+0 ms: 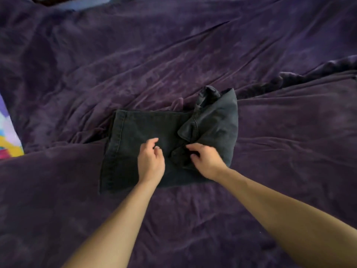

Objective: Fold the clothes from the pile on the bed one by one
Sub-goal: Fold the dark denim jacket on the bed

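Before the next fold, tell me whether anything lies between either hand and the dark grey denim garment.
Nothing visible does: left hand and right hand are both over the dark grey denim garment.

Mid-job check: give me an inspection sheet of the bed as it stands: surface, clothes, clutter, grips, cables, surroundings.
Surface: purple bedspread, wrinkled all over.
Job's things: dark garment, partly folded, flat on the left, bunched on the right; no pile in view.
Clutter: nothing seen.
Grips: left hand over the garment, fingers loosely curled, holding nothing; right hand at the bunched fold, fingers curled, hold unclear.
Cables: nothing seen.
Surroundings: colourful item at the left edge; pale blue patch at the top edge.
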`<state>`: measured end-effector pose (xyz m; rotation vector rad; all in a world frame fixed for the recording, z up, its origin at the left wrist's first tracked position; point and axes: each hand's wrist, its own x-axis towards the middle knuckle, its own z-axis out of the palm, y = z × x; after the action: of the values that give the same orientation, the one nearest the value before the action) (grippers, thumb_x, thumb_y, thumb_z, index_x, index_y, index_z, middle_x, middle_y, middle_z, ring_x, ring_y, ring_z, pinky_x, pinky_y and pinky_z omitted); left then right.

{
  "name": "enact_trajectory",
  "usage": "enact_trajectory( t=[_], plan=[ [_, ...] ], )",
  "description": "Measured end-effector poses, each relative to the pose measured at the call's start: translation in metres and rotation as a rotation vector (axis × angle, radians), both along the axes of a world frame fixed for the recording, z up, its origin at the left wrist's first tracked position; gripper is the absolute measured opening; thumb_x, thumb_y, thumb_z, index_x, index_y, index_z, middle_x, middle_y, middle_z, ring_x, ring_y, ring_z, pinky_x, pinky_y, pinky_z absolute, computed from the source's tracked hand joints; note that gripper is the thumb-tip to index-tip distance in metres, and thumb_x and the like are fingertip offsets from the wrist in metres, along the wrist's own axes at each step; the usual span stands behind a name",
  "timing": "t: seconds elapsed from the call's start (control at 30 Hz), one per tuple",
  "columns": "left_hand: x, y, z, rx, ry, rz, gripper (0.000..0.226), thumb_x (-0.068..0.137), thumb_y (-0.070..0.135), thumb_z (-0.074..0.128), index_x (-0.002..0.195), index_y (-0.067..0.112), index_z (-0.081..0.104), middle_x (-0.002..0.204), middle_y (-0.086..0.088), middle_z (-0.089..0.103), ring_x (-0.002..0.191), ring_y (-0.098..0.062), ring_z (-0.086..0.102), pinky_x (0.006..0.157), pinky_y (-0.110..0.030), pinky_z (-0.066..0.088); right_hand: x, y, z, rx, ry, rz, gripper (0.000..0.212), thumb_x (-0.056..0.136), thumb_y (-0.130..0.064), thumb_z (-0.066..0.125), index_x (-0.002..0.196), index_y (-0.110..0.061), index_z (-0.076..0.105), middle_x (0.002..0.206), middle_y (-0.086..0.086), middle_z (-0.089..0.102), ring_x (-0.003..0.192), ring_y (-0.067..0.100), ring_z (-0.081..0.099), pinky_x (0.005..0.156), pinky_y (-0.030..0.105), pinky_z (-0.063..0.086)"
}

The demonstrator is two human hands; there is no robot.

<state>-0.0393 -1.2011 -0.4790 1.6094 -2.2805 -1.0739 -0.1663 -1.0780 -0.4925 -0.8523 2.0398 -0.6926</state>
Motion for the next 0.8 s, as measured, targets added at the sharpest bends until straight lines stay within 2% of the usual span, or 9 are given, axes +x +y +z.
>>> enact_trajectory(
  t=[0.1, 0.17, 0.23, 0.3, 0.47, 0.6, 0.63, 0.7, 0.8],
  plan=[
    [-0.026, 0.013, -0.004, 0.074, -0.026, -0.091, 0.032, 0.098, 0.013, 0.042, 0.127, 0.016, 0.055, 0.125, -0.006, 0.051, 0.102, -0.019, 0.055, 0.082, -0.028, 0.042, -0.028, 0.045, 0.005, -0.165, 0.383, -0.302, 0.033, 0.086, -0.017, 0.054, 0.117, -0.014, 0.064, 0.118, 0.005, 0.062, 0.113, 0.027, 0.054, 0.096, 0.03, 0.043],
    [-0.036, 0.021, -0.009, 0.009, -0.074, -0.183, 0.036, 0.098, 0.017, 0.044, 0.133, 0.02, 0.051, 0.131, -0.007, 0.048, 0.112, -0.022, 0.051, 0.087, -0.037, 0.047, -0.048, 0.068, 0.003, -0.032, 0.448, -0.387, 0.049, 0.088, -0.034, 0.063, 0.133, -0.02, 0.051, 0.14, 0.006, 0.046, 0.129, 0.028, 0.039, 0.102, 0.043, 0.041],
    [-0.045, 0.03, -0.014, -0.179, -0.07, -0.352, 0.042, 0.098, 0.022, 0.047, 0.14, 0.023, 0.044, 0.139, -0.009, 0.044, 0.122, -0.026, 0.045, 0.095, -0.041, 0.045, -0.066, 0.078, -0.003, 0.195, 0.266, -0.449, 0.082, 0.08, -0.05, 0.071, 0.147, -0.023, 0.031, 0.155, 0.005, 0.025, 0.14, 0.027, 0.026, 0.108, 0.047, 0.035],
    [-0.058, 0.04, -0.018, -0.194, -0.078, -0.53, 0.046, 0.099, 0.029, 0.044, 0.145, 0.027, 0.037, 0.147, -0.008, 0.036, 0.13, -0.025, 0.038, 0.102, -0.041, 0.038, -0.082, 0.08, -0.019, 0.287, 0.057, -0.558, 0.093, 0.072, -0.052, 0.076, 0.145, -0.021, 0.028, 0.152, 0.008, 0.03, 0.137, 0.029, 0.034, 0.107, 0.045, 0.037],
    [-0.058, 0.059, -0.052, 0.026, -0.466, -0.816, 0.052, 0.098, 0.035, 0.043, 0.148, 0.032, 0.028, 0.156, -0.004, 0.019, 0.141, -0.024, 0.02, 0.109, -0.042, 0.027, -0.112, 0.101, -0.052, 0.198, -0.226, -0.857, 0.045, 0.078, -0.015, 0.069, 0.121, -0.018, 0.055, 0.111, 0.01, 0.066, 0.099, 0.028, 0.063, 0.093, 0.044, 0.052],
    [-0.048, 0.044, -0.065, 0.19, -0.639, -0.836, 0.058, 0.097, 0.033, 0.046, 0.149, 0.034, 0.021, 0.16, -0.003, 0.009, 0.145, -0.025, 0.013, 0.113, -0.044, 0.024, -0.148, 0.152, -0.049, 0.261, -0.457, -1.056, 0.032, 0.099, -0.009, 0.043, 0.129, -0.004, 0.053, 0.124, 0.018, 0.06, 0.103, 0.032, 0.06, 0.095, 0.034, 0.05],
    [-0.05, 0.042, -0.064, 0.195, -0.644, -0.831, 0.058, 0.097, 0.032, 0.045, 0.149, 0.034, 0.021, 0.159, -0.003, 0.01, 0.144, -0.025, 0.015, 0.113, -0.044, 0.025, -0.154, 0.164, -0.047, 0.278, -0.475, -1.045, 0.036, 0.102, -0.009, 0.036, 0.136, -0.001, 0.045, 0.133, 0.018, 0.054, 0.111, 0.031, 0.057, 0.087, 0.023, 0.051],
    [-0.059, 0.045, -0.058, 0.107, -0.577, -0.833, 0.057, 0.098, 0.03, 0.043, 0.15, 0.036, 0.019, 0.159, -0.003, 0.012, 0.142, -0.025, 0.02, 0.111, -0.041, 0.029, -0.161, 0.181, -0.044, 0.225, -0.548, -1.032, 0.041, 0.104, -0.014, 0.032, 0.139, 0.004, 0.04, 0.128, 0.017, 0.051, 0.092, 0.018, 0.062, 0.063, 0.017, 0.052],
    [-0.084, 0.062, -0.051, 0.03, -0.275, -0.804, 0.053, 0.1, 0.03, 0.039, 0.149, 0.037, 0.021, 0.158, 0.003, 0.014, 0.141, -0.018, 0.021, 0.11, -0.038, 0.03, -0.169, 0.183, -0.037, -0.028, -0.687, -1.16, 0.034, 0.098, -0.034, 0.049, 0.099, -0.013, 0.075, 0.093, 0.004, 0.07, 0.063, 0.006, 0.066, 0.077, 0.02, 0.054]
  ],
)
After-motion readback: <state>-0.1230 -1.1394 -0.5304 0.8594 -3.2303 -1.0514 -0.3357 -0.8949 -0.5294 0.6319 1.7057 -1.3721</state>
